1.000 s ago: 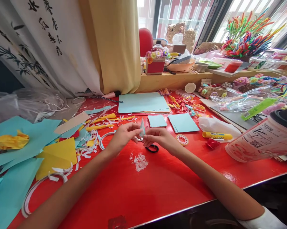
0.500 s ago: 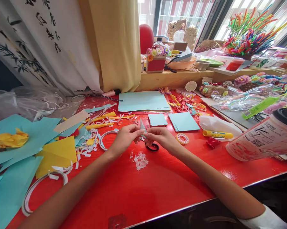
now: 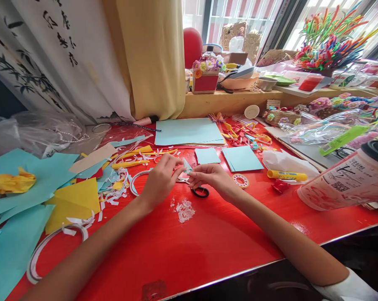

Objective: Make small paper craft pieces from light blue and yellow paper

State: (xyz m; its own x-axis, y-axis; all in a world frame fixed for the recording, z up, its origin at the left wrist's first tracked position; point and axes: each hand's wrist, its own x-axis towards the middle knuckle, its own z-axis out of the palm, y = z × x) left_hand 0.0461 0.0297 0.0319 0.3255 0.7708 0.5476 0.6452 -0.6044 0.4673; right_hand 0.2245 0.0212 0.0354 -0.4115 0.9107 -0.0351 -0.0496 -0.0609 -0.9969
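Both hands meet over the middle of the red tabletop (image 3: 214, 246), just above its surface. The left hand (image 3: 160, 180) is closed in a fingertip pinch on a small folded blue paper (image 3: 186, 166), and the right hand (image 3: 212, 177) pinches the same piece from the other side, its fingers curled under. The paper stands up between the two sets of fingertips as a narrow, pointed shape, clear of the tabletop.

A piece this small looks light and easy to crush, so the grip probably works best with the fingertips right at the fold line, one hand steadying while the other presses. Short, firm strokes along the crease should give a sharper edge than one hard squeeze. The edges likely need lining up before any pressure goes on, since a skewed crease in thin paper is hard to undo.

A black loop (image 3: 200, 192), likely a scissors handle, lies on the tabletop directly under the right hand, and a patch of white residue (image 3: 185, 210) sits just nearer the person; lowering the paper onto either could snag or soil it. A tape ring (image 3: 240, 180) lies just right of the right hand, with a yellow glue stick (image 3: 286, 175) further right. Cut paper scraps (image 3: 119, 188) are strewn to the left, and small blue squares (image 3: 207, 156) lie just beyond the hands
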